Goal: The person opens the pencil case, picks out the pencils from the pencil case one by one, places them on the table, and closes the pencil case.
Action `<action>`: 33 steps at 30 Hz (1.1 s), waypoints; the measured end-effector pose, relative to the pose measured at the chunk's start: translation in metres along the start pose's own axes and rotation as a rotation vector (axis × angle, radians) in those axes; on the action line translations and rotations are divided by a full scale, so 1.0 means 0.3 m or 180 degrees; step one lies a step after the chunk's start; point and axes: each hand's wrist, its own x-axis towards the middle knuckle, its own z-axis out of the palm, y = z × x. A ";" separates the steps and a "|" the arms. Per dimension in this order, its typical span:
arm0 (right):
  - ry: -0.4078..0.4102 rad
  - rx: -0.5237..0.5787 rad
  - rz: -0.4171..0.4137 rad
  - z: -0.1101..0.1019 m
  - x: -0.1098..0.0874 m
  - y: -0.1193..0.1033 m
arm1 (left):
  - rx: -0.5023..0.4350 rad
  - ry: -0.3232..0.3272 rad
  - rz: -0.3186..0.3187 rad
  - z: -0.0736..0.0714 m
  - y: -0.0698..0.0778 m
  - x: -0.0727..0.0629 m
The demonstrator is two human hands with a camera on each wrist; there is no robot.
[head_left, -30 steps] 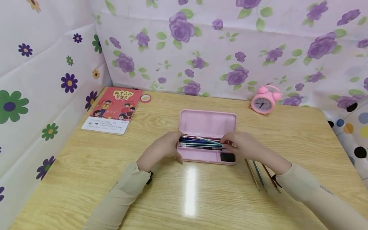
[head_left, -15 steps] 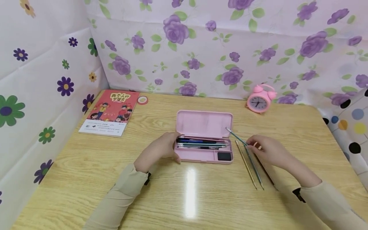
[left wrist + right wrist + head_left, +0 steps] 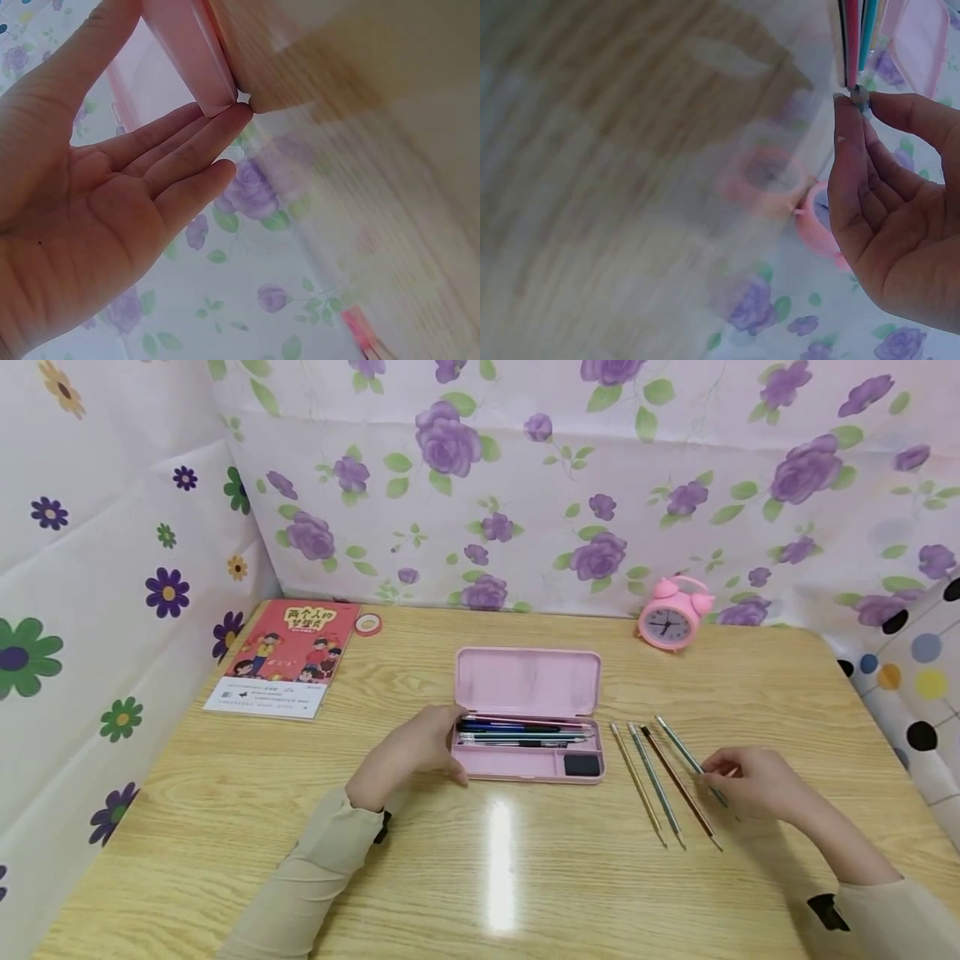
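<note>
A pink pencil case lies with its lid raised, several pens and pencils in its long compartment and a black eraser in the small front one. My left hand holds its left end, thumb at the front and fingers at the back corner; the left wrist view shows the fingertips on the case wall. To the right of the case, my right hand pinches a teal pencil between thumb and fingers. Beside it lie a gold pencil, another teal pencil and a dark red-brown pencil, roughly side by side.
A pink alarm clock stands at the back right of the wooden table. At the back left lie a red book and a small round pink-rimmed item. Flowered cloth hangs behind the table.
My right hand has lifted the teal pencil from the case and carried it right, past the three pencils on the table. My left hand stays at the case.
</note>
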 end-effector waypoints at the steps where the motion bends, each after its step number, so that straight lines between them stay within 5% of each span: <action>1: -0.0070 0.0018 0.0040 0.005 -0.004 0.007 | -0.0016 -0.0011 -0.0002 0.002 0.000 -0.001; 17: -0.0627 0.0216 -0.0136 -0.001 0.037 -0.026 | 0.0120 -0.0047 -0.0064 -0.001 0.000 0.014; 20: -0.0464 0.0161 -0.0149 -0.015 0.053 -0.046 | 0.0110 -0.0058 -0.0093 0.001 -0.005 0.012; 26: 0.0284 0.0028 -0.0293 -0.022 0.091 -0.086 | 0.0074 -0.0065 -0.0105 0.000 0.001 0.003; 33: 0.0277 -0.0076 -0.0515 -0.012 0.168 -0.151 | 0.0081 -0.0040 -0.0133 -0.004 0.008 0.004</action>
